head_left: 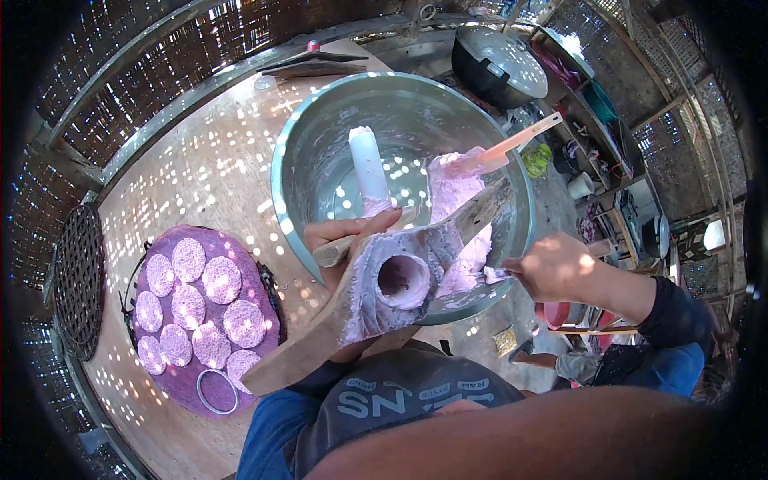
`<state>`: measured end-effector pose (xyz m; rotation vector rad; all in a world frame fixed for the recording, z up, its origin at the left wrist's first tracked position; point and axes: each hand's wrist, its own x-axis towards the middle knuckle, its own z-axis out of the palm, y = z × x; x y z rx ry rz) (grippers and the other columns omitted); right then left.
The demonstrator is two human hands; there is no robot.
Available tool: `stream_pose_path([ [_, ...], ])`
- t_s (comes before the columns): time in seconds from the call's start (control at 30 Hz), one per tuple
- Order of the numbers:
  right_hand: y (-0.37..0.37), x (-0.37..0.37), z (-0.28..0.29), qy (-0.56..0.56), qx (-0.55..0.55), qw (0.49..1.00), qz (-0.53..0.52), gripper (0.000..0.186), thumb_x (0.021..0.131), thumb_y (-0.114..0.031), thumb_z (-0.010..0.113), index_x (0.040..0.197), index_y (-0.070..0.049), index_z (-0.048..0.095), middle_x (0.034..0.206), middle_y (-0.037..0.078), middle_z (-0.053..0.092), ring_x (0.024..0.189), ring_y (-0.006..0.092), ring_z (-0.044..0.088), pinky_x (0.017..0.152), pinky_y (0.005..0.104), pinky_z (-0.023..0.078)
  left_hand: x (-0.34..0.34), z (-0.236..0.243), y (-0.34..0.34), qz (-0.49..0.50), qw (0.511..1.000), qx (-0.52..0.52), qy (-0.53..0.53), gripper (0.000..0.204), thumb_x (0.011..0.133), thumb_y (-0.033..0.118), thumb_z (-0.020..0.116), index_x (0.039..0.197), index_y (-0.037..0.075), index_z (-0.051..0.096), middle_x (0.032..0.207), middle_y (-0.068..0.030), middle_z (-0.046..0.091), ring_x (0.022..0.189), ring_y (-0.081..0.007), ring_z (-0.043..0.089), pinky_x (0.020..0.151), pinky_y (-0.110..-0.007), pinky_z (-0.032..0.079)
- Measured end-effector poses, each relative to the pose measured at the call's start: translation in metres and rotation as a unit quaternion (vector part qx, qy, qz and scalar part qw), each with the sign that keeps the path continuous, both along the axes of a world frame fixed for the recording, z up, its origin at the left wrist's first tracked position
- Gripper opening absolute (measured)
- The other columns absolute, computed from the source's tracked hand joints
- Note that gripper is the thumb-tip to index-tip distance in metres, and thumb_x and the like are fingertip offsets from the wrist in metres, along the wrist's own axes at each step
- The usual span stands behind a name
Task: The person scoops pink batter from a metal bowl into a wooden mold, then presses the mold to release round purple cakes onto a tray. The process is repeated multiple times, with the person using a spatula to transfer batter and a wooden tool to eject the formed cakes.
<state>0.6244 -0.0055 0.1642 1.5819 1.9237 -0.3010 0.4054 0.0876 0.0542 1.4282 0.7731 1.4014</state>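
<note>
Left hand (344, 236) grips the dough-smeared wooden press board (376, 292); right hand (552, 268) clamps a scraper (492, 274); nine purple discs (192, 308) lie left, much purple dough (460, 208) remains in the far steel basin (320, 136)

Single head-worn fisheye view, facing steeply down, close above left hand (346, 240) and right hand (554, 268); straight edges bend toward the dark rim beyond them

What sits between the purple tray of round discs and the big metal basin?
In the head view, only bare wooden tabletop, dappled with sunlight, separates the purple tray from the metal basin. The wooden press, held in the left hand, angles above the gap's near end.
</note>
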Motion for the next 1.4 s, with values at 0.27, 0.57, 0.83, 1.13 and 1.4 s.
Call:
stream_pose_path([
  [0.27,0.002,-0.025,-0.009,0.034,-0.039,0.998,-0.025,0.015,0.071,-0.015,0.054,0.08,-0.007,0.062,0.077,0.016,0.064,0.074,0.03,0.064,0.064,0.0414,0.051,-0.002,0.009,-0.002,0.068,0.983,0.124,0.12,0.043,0.067,0.005,0.075,0.107,0.011,0.062,0.099,-0.0045,0.039,0.091,-0.017,0.049,0.078,-0.024,0.043],
  [0.57,0.026,-0.053,0.047,-0.003,0.0,1.0,-0.021,0.018,0.073,-0.016,0.054,0.085,-0.007,0.063,0.078,0.015,0.065,0.073,0.028,0.065,0.064,0.0393,0.051,-0.014,-0.006,-0.002,-0.021,0.993,-0.065,0.094,0.043,0.076,0.02,0.07,0.112,0.002,0.057,0.104,-0.0073,0.049,0.098,-0.017,0.052,0.087,-0.029,0.043],
  [0.83,0.024,-0.048,-0.025,-0.018,-0.072,0.99,0.119,0.015,0.079,-0.015,0.05,0.088,-0.008,0.06,0.07,0.01,0.064,0.064,0.0247,0.064,0.053,0.0368,0.049,-0.019,0.018,0.001,0.012,0.985,0.047,0.165,0.041,0.07,0.011,0.073,0.109,0.008,0.06,0.099,-0.0088,0.048,0.089,-0.0176,0.055,0.076,-0.028,0.048],
  [1.13,0.04,-0.038,-0.005,-0.005,-0.07,0.994,0.085,0.016,0.08,-0.014,0.048,0.086,-0.006,0.061,0.069,0.011,0.064,0.067,0.0263,0.064,0.055,0.0372,0.05,-0.012,-0.005,0.003,0.042,0.992,0.009,0.121,0.034,0.073,0.009,0.071,0.105,0.003,0.059,0.098,-0.0085,0.048,0.084,-0.0145,0.056,0.072,-0.024,0.048],
  [1.4,0.03,-0.029,-0.062,0.05,-0.002,0.993,0.111,0.015,0.081,-0.014,0.047,0.083,-0.007,0.06,0.067,0.011,0.062,0.065,0.0269,0.064,0.057,0.0394,0.049,-0.012,0.005,0.008,-0.007,0.978,-0.195,0.074,0.032,0.073,0.005,0.072,0.102,0.001,0.058,0.099,-0.0067,0.045,0.084,-0.0111,0.054,0.071,-0.02,0.047],
])
